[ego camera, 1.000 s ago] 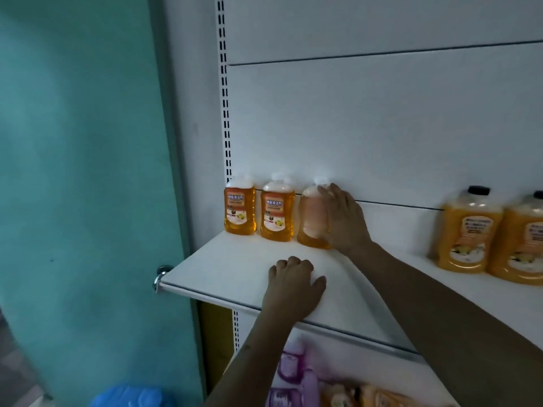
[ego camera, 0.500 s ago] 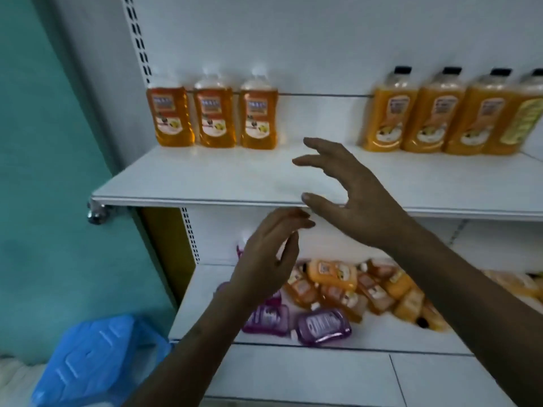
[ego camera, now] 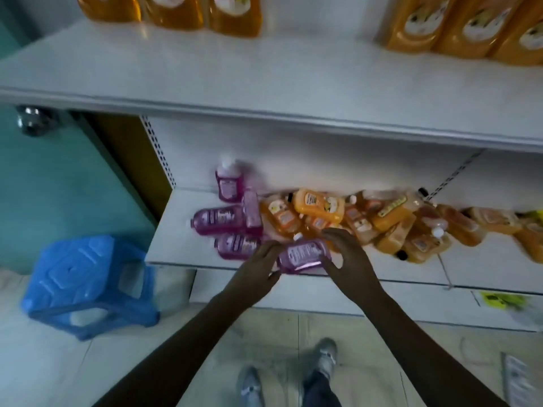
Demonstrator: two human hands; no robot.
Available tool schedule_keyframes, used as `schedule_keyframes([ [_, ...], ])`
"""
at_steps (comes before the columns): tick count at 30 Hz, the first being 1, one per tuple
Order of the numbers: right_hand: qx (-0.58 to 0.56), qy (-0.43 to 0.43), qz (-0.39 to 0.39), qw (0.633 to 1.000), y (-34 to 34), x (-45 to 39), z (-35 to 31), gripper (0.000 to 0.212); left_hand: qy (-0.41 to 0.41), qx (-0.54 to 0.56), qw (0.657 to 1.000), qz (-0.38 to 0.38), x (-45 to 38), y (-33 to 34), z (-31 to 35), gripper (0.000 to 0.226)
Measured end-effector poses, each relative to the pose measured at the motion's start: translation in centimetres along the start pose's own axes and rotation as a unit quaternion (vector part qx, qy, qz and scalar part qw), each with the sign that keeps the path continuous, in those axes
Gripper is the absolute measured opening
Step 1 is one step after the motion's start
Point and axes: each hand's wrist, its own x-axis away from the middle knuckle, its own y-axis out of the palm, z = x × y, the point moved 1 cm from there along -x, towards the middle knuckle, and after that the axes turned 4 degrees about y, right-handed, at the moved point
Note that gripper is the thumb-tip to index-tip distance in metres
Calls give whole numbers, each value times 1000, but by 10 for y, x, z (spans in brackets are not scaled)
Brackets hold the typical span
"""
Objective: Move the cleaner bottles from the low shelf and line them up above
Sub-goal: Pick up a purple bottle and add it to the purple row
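Step in hand: picking up 1 more bottle from the low shelf [ego camera: 176, 230]; both hands are down at its front edge, around a purple bottle [ego camera: 304, 254] lying on its side
Left hand [ego camera: 258, 268]: at 9 o'clock of that bottle; fingers loosely spread and reaching its base end; whether they touch it I cannot tell
Right hand [ego camera: 349, 257]: at 3 o'clock of the bottle; fingers curved over its far side, thumb near the front; it looks like a closing grasp, but a firm hold cannot be confirmed through the blur
Task's thing: the purple bottle lies at 6 o'clock of the heap, cap toward 11 o'clock; 4 other purple bottles [ego camera: 219, 220] lie or stand at its 10 o'clock; orange bottles [ego camera: 318, 204] are piled from 12 to 3 o'clock
Upper shelf [ego camera: 264, 83]: orange bottles already standing at 12 o'clock, 3 small ones [ego camera: 235, 16] on the left, larger ones [ego camera: 420, 27] on the right
Progress: early, by my judgement; most bottles remain below
Next move calls for: a secure grip, then lifting clear of the upper shelf's front lip and standing the bottle upright in line
Nearby: blue stool [ego camera: 88, 283] on the floor at 8 o'clock
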Motion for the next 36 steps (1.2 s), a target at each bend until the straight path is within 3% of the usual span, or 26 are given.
schedule_keyframes([
  [4, 156, -24, -84, 984, 57, -3, 67, 61, -67, -29, 994, -78, -18, 45, -19, 65],
  [9, 285, -107, -186, 934, 90, -22, 133, 67, -83, -159, 974, -139, -42, 105, -39, 77],
  [13, 292, -56, -196, 934, 95, -42, 141, 78, -91, -201, 963, -155, -57, 127, -54, 87],
  [18, 287, -72, -198, 934, 89, -58, 145, 81, -100, -101, 977, -158, -66, 113, -58, 95],
  [21, 232, -53, -228, 944, 80, -63, 145, 72, -93, -42, 988, -120, -67, 90, -50, 76],
  [23, 132, -47, -252, 958, 67, -57, 144, 64, -83, -1, 992, -95, -71, 68, -40, 64],
  [26, -31, 15, -276, 961, 39, -36, 127, 57, -70, 55, 994, -68, -79, 29, -19, 72],
  [29, -215, 144, -278, 925, 18, -18, 93, 57, -93, 155, 984, 11, -78, -5, 9, 78],
  [31, -320, 192, -261, 890, 1, -11, 63, 54, -103, 271, 954, 79, -71, -24, 24, 72],
  [33, -350, 172, -267, 881, -11, -3, 37, 55, -100, 331, 931, 121, -59, -37, 34, 62],
  [36, -415, 153, -239, 865, -25, 13, -1, 58, -68, 305, 944, 110, -38, -57, 58, 50],
])
